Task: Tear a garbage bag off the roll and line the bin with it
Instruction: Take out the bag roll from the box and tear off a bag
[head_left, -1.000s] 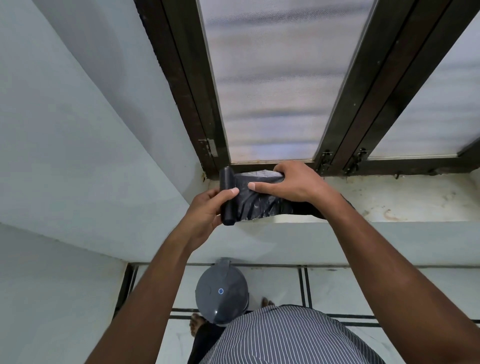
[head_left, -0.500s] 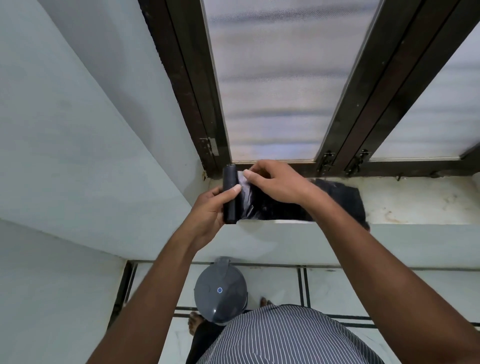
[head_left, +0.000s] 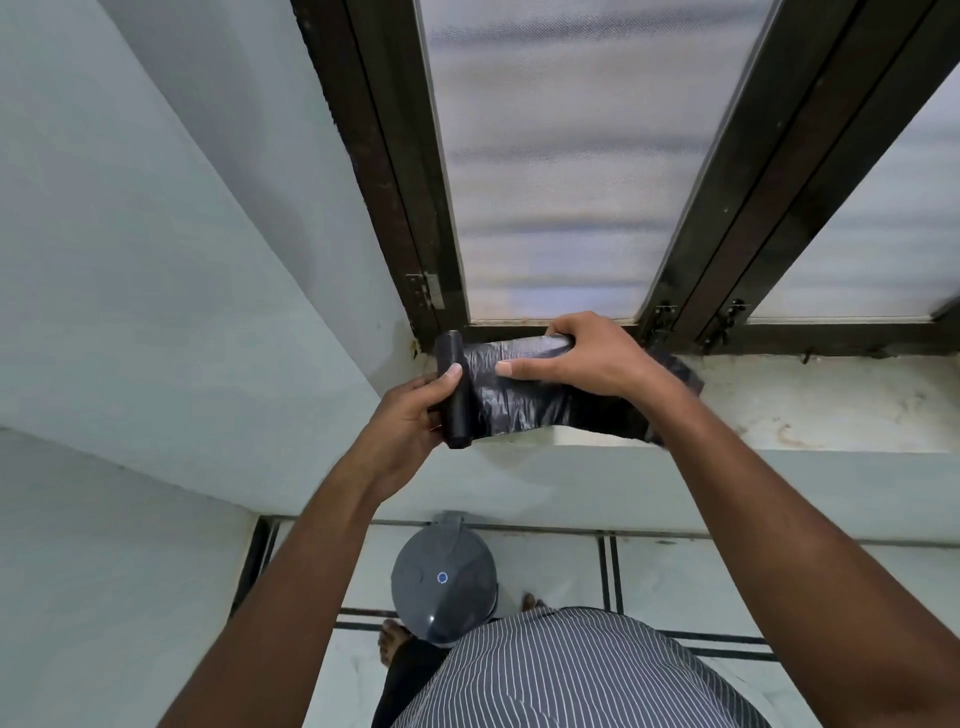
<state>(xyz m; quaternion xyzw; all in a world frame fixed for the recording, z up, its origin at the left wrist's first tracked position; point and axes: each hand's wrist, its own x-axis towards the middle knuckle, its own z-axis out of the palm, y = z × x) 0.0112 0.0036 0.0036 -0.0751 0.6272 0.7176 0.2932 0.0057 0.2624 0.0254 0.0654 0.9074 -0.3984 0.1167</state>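
Note:
A black roll of garbage bags (head_left: 456, 395) stands on end at the left end of the windowsill, and my left hand (head_left: 410, 415) grips it with the thumb across its front. From the roll a black bag (head_left: 524, 405) is unrolled to the right over the sill, its far end showing beyond my right wrist. My right hand (head_left: 587, 358) is closed over the top edge of that bag, thumb pressed on the plastic. The grey bin (head_left: 441, 582), its round lid shut, stands on the floor below, between my arms.
The pale stone windowsill (head_left: 810, 405) runs to the right under a dark-framed window (head_left: 691, 270) with frosted panes. A white wall (head_left: 156, 260) closes the left side. Tiled floor (head_left: 675, 577) lies around the bin, with my bare foot (head_left: 392, 642) beside it.
My right hand has slid to the right along the bag, away from the roll, drawing more plastic flat. The left hand has kept its hold on the roll.

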